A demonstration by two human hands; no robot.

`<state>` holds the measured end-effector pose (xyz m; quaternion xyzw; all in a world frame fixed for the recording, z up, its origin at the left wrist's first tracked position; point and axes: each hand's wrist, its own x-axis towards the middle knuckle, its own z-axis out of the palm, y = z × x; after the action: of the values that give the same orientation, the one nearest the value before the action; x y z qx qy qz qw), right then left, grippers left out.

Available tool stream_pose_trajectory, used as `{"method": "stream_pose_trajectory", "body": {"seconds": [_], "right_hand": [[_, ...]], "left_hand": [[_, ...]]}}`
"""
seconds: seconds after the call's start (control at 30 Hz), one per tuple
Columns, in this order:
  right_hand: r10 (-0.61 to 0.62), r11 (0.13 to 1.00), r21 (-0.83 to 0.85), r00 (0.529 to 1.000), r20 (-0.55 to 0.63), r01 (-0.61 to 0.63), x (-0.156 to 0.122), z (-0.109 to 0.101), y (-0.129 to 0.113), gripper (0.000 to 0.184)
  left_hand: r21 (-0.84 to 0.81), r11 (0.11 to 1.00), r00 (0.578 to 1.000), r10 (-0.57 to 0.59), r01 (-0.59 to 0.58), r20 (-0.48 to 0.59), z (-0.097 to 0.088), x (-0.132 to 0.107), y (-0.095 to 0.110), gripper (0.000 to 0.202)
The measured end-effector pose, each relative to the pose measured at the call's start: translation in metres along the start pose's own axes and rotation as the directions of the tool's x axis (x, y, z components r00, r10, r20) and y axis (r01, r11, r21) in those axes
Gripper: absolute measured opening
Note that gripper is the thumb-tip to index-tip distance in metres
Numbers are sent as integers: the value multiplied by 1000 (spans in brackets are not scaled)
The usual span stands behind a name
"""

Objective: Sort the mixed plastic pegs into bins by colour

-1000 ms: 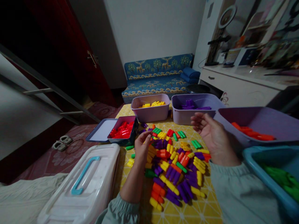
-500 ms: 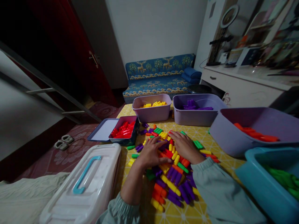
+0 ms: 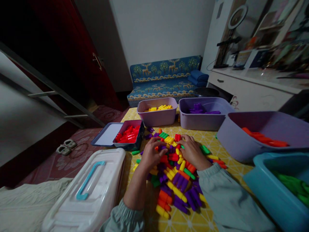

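Yellow worktop (image 3: 193, 222), block pile (image 3: 180, 181) ctr. Left hand (image 3: 153, 154) at pile's 10 o'clock, right hand (image 3: 192, 151) at 1; both half-curled, can't tell if gripping. Pinch lightly, top of pile 1st.

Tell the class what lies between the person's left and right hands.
In the head view, red, yellow and purple pieces lie between the left hand and the right hand.

blocks (image 3: 178, 182): yellow, purple, red, green, orange | tablecloth (image 3: 198, 220): yellow, white lines | shoes (image 3: 63, 150): off-white, probably
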<state>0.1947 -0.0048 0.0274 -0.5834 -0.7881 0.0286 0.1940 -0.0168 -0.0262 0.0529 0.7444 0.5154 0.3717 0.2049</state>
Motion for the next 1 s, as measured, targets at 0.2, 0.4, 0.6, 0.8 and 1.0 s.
{"method": "stream_pose_trajectory", "body": {"seconds": [0.2,0.4,0.6,0.8,1.0], "right_hand": [[49,996,72,997,64,-54,4,-27,-19,21],[-99,994,64,958,268,84,-12,-36,-42,26],[-75,997,43,964,257,66,-14,-26,-46,32],[165,840,525,986,-3,-139,3,-23,-45,34],[211,385,903,971,113,-189,5,-19,-42,37]], "left_hand": [[145,989,960,-71,32,271,-24,-4,5,24],[212,977,923,-105,26,370,-21,-5,11,27],[112,992,916,-94,53,390,-16,-4,12,19],[-267,928,955,-207,261,212,-9,2,8,32],[-689,596,910,-235,412,342,-1,3,15,63]]}}
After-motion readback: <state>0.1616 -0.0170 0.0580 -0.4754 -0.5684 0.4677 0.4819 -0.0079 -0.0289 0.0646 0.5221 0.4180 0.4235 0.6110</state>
